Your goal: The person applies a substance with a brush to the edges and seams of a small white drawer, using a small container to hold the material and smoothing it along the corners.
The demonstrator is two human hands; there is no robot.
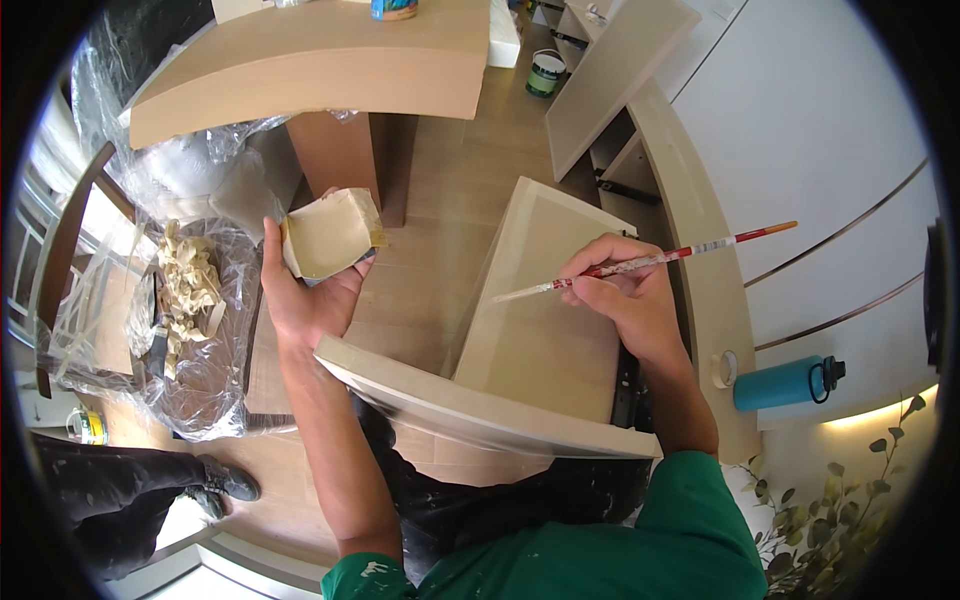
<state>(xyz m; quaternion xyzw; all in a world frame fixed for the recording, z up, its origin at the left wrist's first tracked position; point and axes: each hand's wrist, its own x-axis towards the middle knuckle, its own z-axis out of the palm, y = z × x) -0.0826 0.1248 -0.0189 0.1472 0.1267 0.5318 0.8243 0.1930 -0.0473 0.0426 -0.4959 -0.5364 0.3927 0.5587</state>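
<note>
My left hand is wrapped under a small square carton with cream paint inside and tape along one side. A slim paintbrush with a red, paint-flecked handle is pinched in my right hand. Its pale bristles point left, over the inside of a pulled-out cream drawer. From this angle I cannot tell whether the bristle tip touches the drawer surface. The drawer's curved front panel lies close to my body, below both hands.
A plastic-wrapped chair holds crumpled masking tape at left. Beyond stands a brown curved table. On the right counter are a blue bottle and a tape roll. A paint can stands far off. Another person's legs show lower left.
</note>
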